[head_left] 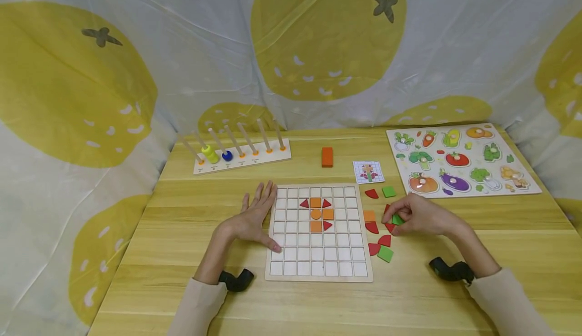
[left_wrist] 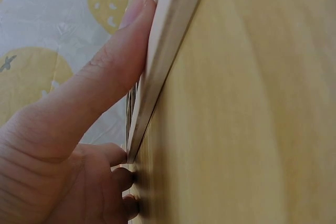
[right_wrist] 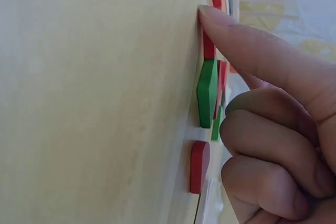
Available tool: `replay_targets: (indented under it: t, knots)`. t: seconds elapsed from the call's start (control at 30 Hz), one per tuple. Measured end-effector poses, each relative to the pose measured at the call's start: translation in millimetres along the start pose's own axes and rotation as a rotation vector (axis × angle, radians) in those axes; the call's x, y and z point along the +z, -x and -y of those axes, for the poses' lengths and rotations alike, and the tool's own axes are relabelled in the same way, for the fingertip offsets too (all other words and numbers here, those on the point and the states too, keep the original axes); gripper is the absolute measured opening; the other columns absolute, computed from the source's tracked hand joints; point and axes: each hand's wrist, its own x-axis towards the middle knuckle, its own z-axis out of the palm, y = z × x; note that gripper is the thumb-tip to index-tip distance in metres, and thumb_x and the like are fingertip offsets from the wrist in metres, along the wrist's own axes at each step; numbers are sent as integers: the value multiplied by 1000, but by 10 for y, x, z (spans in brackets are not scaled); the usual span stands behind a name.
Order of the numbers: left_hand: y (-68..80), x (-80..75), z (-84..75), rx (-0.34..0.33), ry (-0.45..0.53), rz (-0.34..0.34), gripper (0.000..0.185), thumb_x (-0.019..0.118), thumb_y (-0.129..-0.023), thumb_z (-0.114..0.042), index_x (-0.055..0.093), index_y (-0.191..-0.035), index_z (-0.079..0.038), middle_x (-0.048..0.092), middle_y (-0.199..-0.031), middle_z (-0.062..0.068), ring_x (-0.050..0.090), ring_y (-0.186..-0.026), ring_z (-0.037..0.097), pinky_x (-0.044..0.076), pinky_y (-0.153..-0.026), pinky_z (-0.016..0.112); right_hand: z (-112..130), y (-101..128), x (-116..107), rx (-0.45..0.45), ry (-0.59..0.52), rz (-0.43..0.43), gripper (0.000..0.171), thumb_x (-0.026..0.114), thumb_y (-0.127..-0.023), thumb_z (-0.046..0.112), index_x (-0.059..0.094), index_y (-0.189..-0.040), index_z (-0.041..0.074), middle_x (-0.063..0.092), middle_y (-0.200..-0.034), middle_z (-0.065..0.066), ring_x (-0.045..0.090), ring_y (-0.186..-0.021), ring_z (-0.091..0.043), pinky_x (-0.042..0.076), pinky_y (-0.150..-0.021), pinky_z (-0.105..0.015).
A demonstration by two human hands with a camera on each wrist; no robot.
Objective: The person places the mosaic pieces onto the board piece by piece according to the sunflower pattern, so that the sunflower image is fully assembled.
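Note:
My left hand (head_left: pixel 251 218) rests with spread fingers at the left edge of a wooden grid board (head_left: pixel 295 270). Its thumb (left_wrist: pixel 113 56) lies on the board's face in the left wrist view. Orange squares, an orange circle (head_left: pixel 316 214) and several red triangles (head_left: pixel 304 203) sit in the upper middle cells. Right of the board, my right hand (head_left: pixel 420 215) pinches a small red piece (head_left: pixel 389 228) between thumb and index finger, low at the table, other fingers curled in. A green piece (head_left: pixel 397 220) shows partly behind these fingers, with another red piece (head_left: pixel 387 207) just beyond.
Loose red quarter circles (head_left: pixel 384 240), green squares (head_left: pixel 385 254) and an orange square (head_left: pixel 370 216) lie along the board's right side. Behind are a pattern card (head_left: pixel 369 172), an orange block (head_left: pixel 327 157), a peg stand (head_left: pixel 273 155) and a vegetable puzzle (head_left: pixel 468 174).

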Motion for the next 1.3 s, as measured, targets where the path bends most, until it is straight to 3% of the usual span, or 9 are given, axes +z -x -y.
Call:
replay_targets:
  t: [0.27, 0.43, 1.0, 1.3]
  knots:
    - [-8, 7, 11, 2, 4, 0, 154, 95, -67, -52, -16, -164, -7, -26, -171, 14, -28, -157, 38, -17, -123, 68, 24, -15, 25, 2, 30, -52, 23, 87, -81, 14, 77, -101, 9, 36, -64, 5, 31, -57, -5, 27, -52, -24]
    - [-12, 5, 21, 10, 13, 1, 155, 95, -67, -51, -16, -164, -6, -26, -171, 15, -28, -157, 38, -17, -123, 69, 10, -4, 4, 5, 6, -28, 23, 85, -82, 8, 77, -103, 7, 31, -63, 5, 29, -57, -5, 27, -52, -23]
    - [-23, 9, 25, 15, 16, -2, 155, 95, -66, -52, -16, -164, -6, -27, -171, 15, -28, -157, 37, -17, -123, 69, -20, -12, -22, 10, 21, -43, 23, 85, -83, 10, 77, -105, 4, 35, -64, 5, 31, -57, -4, 28, -52, -22]
    - [-18, 13, 26, 9, 10, 0, 155, 95, -67, -53, -16, -164, -6, -27, -170, 15, -29, -157, 38, -17, -123, 69, 148, -55, 60, -18, 19, -176, 21, 87, -84, 21, 81, -103, 15, 34, -61, 7, 28, -57, -6, 26, -51, -24]
